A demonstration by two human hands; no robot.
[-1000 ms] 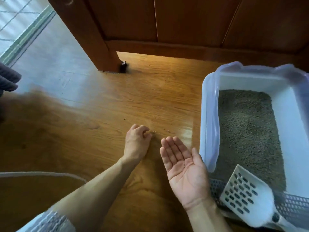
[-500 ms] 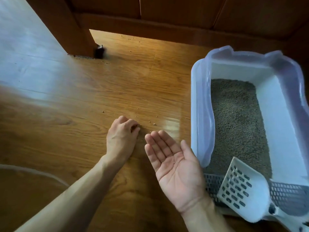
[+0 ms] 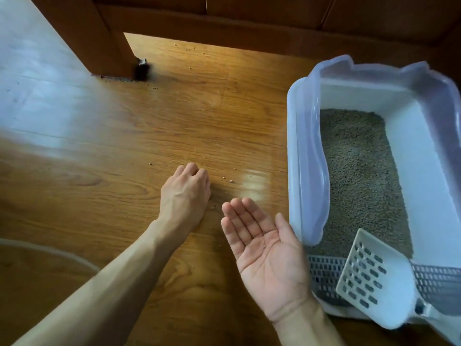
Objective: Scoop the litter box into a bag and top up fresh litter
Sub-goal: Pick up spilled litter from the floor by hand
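Hands numbered two. The left hand (image 3: 185, 193) lay knuckles-up on the wooden floor (image 3: 112, 151), fingers curled under; whether they pinched anything could not be told. The right hand (image 3: 264, 248) lay palm-up at its 4 o'clock, fingers straight and together, one tiny speck on the palm. One litter box (image 3: 293, 146) sat at 3 o'clock from the hands, its near-left rim just beside the right thumb, grey litter (image 3: 359, 176) inside. One slotted scoop (image 3: 374, 278) leaned on its near edge. Stray pellets (image 3: 230, 181), roughly a dozen, dotted the floor toward 12 o'clock. Bare boards stretched toward 9 o'clock; a wooden door frame (image 3: 99, 38) closed off 11 o'clock.
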